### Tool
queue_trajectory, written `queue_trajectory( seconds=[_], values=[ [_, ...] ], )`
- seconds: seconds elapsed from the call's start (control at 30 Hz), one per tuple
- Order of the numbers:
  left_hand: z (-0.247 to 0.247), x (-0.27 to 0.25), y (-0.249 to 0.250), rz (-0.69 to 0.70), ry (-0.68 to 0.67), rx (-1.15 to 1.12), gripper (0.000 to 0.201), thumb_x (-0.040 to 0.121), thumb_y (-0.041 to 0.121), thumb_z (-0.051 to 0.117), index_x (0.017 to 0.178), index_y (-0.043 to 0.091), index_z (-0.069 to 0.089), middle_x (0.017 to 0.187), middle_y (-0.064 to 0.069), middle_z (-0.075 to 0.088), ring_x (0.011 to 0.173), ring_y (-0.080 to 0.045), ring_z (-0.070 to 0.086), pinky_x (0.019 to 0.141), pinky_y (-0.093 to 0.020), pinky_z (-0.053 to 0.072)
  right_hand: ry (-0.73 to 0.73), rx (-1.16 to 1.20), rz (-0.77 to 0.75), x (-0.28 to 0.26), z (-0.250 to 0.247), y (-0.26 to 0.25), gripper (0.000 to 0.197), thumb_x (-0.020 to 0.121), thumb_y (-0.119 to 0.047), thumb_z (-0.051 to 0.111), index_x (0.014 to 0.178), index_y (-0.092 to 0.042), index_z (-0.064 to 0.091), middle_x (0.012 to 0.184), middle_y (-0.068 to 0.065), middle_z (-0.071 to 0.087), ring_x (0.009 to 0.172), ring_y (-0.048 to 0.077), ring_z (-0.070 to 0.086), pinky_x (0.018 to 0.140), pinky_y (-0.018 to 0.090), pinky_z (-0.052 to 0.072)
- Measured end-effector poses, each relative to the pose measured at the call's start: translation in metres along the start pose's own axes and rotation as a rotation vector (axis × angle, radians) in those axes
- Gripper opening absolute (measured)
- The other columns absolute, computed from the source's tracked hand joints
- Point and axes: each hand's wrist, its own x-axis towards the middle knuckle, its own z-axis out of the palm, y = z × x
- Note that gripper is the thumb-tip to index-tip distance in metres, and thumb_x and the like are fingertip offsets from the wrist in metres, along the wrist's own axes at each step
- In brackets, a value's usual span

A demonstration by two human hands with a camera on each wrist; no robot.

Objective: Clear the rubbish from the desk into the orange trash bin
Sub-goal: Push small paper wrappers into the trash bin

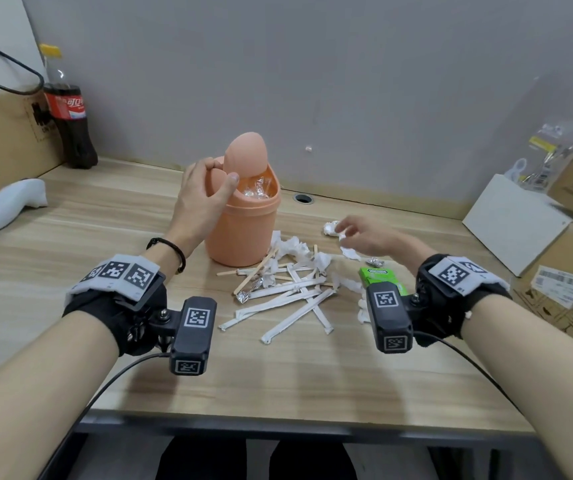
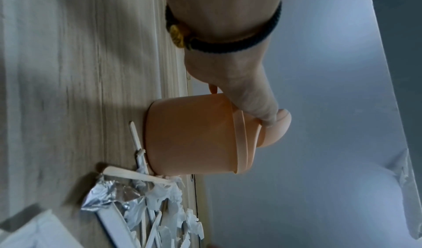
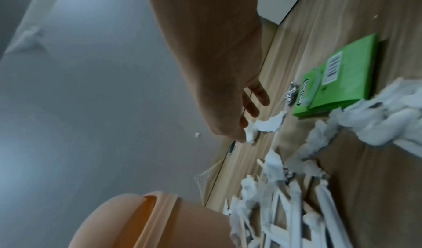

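My left hand point(image 1: 198, 192) pins the bin point(image 1: 243, 233) flap open, thumb pressing; my right hand point(image 1: 364, 237) pinches a tissue scrap point(image 3: 251, 134). Flap could swing shut if my thumb slips.

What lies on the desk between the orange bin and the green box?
In the head view, torn white tissue scraps lie between the orange bin and the green box, with wooden sticks and paper wrappers.

1. Orange trash bin point(image 1: 243, 233): small, round, upright mid-desk, its swing lid point(image 1: 246, 154) tipped on edge, clear crinkled plastic visible inside.
2. Rubbish point(image 1: 285, 289): white paper sleeves, wooden sticks, crumpled tissue, foil scraps, heaped just right of the bin.
3. Green packet point(image 1: 380, 279): flat, beside the heap.
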Motion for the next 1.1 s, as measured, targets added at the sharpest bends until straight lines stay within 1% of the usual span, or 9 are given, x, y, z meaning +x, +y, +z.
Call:
queue_trajectory(
  seconds=[0.03, 0.13, 0.23, 0.37, 0.47, 0.6, 0.77, 0.9, 1.1],
  values=[
    [0.0, 0.0, 0.0, 0.002, 0.002, 0.002, 0.04, 0.097, 0.042, 0.058, 0.129, 0.02, 0.051, 0.131, 0.005, 0.043, 0.117, -0.006, 0.043, 0.093, -0.02, 0.032, -0.035, -0.036, 0.007, -0.001, 0.002, 0.003, 0.035, 0.094, -0.02, 0.056, 0.129, -0.013, 0.054, 0.126, 0.01, 0.057, 0.099, 0.024, 0.059, 0.084, 0.03, 0.046],
    [0.0, 0.001, -0.002, 0.005, 0.009, 0.002, 0.041, 0.097, 0.042, 0.058, 0.131, 0.021, 0.05, 0.13, 0.006, 0.043, 0.117, -0.005, 0.044, 0.095, -0.019, 0.032, -0.141, -0.042, 0.006, -0.003, 0.005, 0.007, 0.034, 0.091, -0.032, 0.062, 0.122, -0.018, 0.058, 0.122, 0.006, 0.059, 0.083, 0.015, 0.058, 0.067, 0.026, 0.048],
    [0.001, 0.001, -0.003, 0.007, 0.018, -0.006, 0.04, 0.097, 0.041, 0.058, 0.131, 0.022, 0.05, 0.129, 0.006, 0.044, 0.118, -0.005, 0.044, 0.097, -0.02, 0.033, -0.302, -0.101, -0.009, -0.008, 0.006, 0.005, 0.045, 0.083, -0.043, 0.071, 0.121, -0.024, 0.058, 0.118, -0.003, 0.059, 0.098, 0.015, 0.06, 0.077, 0.026, 0.053],
    [0.0, 0.0, -0.002, 0.01, 0.02, 0.008, 0.039, 0.097, 0.04, 0.058, 0.131, 0.021, 0.05, 0.127, 0.007, 0.043, 0.117, -0.005, 0.044, 0.095, -0.021, 0.033, -0.343, -0.189, -0.055, -0.007, 0.019, 0.004, 0.031, 0.083, -0.026, 0.074, 0.112, -0.018, 0.065, 0.106, -0.002, 0.061, 0.083, 0.013, 0.058, 0.064, 0.018, 0.047],
    [0.0, 0.0, -0.002, 0.01, 0.017, 0.014, 0.039, 0.097, 0.041, 0.057, 0.13, 0.021, 0.05, 0.128, 0.006, 0.044, 0.116, -0.005, 0.044, 0.094, -0.019, 0.032, -0.286, -0.158, -0.041, -0.002, 0.027, 0.007, 0.009, 0.085, -0.011, 0.067, 0.094, -0.013, 0.067, 0.084, -0.001, 0.062, 0.063, 0.01, 0.058, 0.049, 0.016, 0.046],
    [0.0, 0.0, -0.002, 0.009, 0.014, 0.011, 0.038, 0.097, 0.041, 0.057, 0.129, 0.022, 0.05, 0.128, 0.005, 0.044, 0.116, -0.006, 0.045, 0.094, -0.02, 0.033, -0.035, -0.006, -0.041, 0.005, 0.019, 0.005, 0.01, 0.088, -0.005, 0.061, 0.084, -0.013, 0.064, 0.078, 0.002, 0.064, 0.055, 0.011, 0.061, 0.045, 0.017, 0.046],
    [-0.001, 0.002, -0.004, 0.016, 0.013, 0.005, 0.036, 0.097, 0.041, 0.058, 0.127, 0.023, 0.051, 0.128, 0.006, 0.044, 0.117, -0.006, 0.045, 0.094, -0.017, 0.033, 0.351, 0.055, -0.095, 0.022, 0.021, -0.016, 0.009, 0.088, -0.014, 0.061, 0.082, -0.021, 0.063, 0.087, 0.001, 0.062, 0.065, 0.013, 0.055, 0.054, 0.023, 0.037],
    [-0.004, 0.002, -0.005, 0.025, -0.009, 0.028, 0.037, 0.097, 0.043, 0.058, 0.127, 0.023, 0.051, 0.128, 0.006, 0.045, 0.114, -0.005, 0.045, 0.087, -0.011, 0.034, 0.401, 0.11, -0.127, 0.034, 0.039, -0.035, 0.007, 0.09, -0.014, 0.062, 0.086, -0.018, 0.065, 0.095, -0.002, 0.062, 0.08, 0.016, 0.056, 0.07, 0.028, 0.042],
    [-0.006, 0.003, -0.005, 0.033, -0.024, 0.036, 0.037, 0.096, 0.044, 0.058, 0.126, 0.022, 0.052, 0.126, 0.006, 0.046, 0.113, -0.007, 0.046, 0.089, -0.02, 0.036, 0.555, 0.233, -0.195, 0.048, 0.043, -0.053, 0.008, 0.091, -0.014, 0.059, 0.09, -0.015, 0.067, 0.091, -0.001, 0.063, 0.08, 0.017, 0.06, 0.074, 0.032, 0.05]
  ],
)
